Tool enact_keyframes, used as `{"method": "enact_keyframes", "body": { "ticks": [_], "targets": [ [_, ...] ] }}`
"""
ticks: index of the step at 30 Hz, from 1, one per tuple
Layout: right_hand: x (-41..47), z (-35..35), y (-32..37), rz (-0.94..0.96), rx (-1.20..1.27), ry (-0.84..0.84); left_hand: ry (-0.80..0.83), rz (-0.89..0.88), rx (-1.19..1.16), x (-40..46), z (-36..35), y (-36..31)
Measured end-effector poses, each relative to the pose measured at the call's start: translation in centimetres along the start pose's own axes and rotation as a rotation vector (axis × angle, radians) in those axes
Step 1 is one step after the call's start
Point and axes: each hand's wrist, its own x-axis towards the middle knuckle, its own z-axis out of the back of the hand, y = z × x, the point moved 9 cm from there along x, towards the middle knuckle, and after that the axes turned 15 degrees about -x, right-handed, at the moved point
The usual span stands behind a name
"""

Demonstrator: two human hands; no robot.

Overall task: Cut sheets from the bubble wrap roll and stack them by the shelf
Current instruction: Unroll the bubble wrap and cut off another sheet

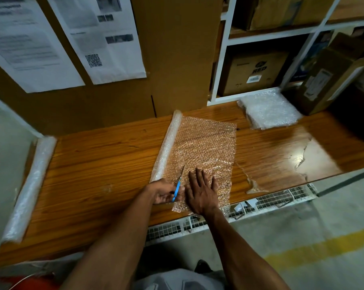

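A bubble wrap roll (166,143) lies on the wooden table (97,164), with a length of wrap (206,143) unrolled flat to its right. My left hand (164,192) grips blue-handled scissors (178,186) at the near edge of the wrap, the blades pointing away along the roll. My right hand (201,190) lies flat with spread fingers on the unrolled wrap, just right of the blades. A stack of cut bubble wrap sheets (269,110) rests at the back right, beside the white shelf (218,65).
A second bubble wrap roll (30,187) lies along the table's left end. Cardboard boxes (254,72) fill the shelf, and another box (332,78) stands on the table at far right. A large cardboard panel (172,55) with paper notices stands behind. Torn clear film (254,185) lies near the front edge.
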Motion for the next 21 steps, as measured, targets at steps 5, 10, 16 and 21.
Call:
{"method": "enact_keyframes", "body": {
  "ticks": [5,10,16,21],
  "targets": [
    [0.8,0.5,-1.8,-0.045,-0.018,-0.019,0.027,0.087,0.022,-0.2,0.6,0.4],
    [1.8,-0.1,-3.1,-0.050,-0.033,0.008,0.050,0.108,0.040,-0.4,0.1,0.1],
    [1.9,-0.4,-3.2,-0.049,-0.044,0.017,0.068,0.140,0.071,-0.1,-0.9,-0.6],
    [1.9,-0.5,-3.4,-0.055,-0.054,0.008,0.032,0.074,0.095,0.0,-1.4,-2.2]
  ]
}}
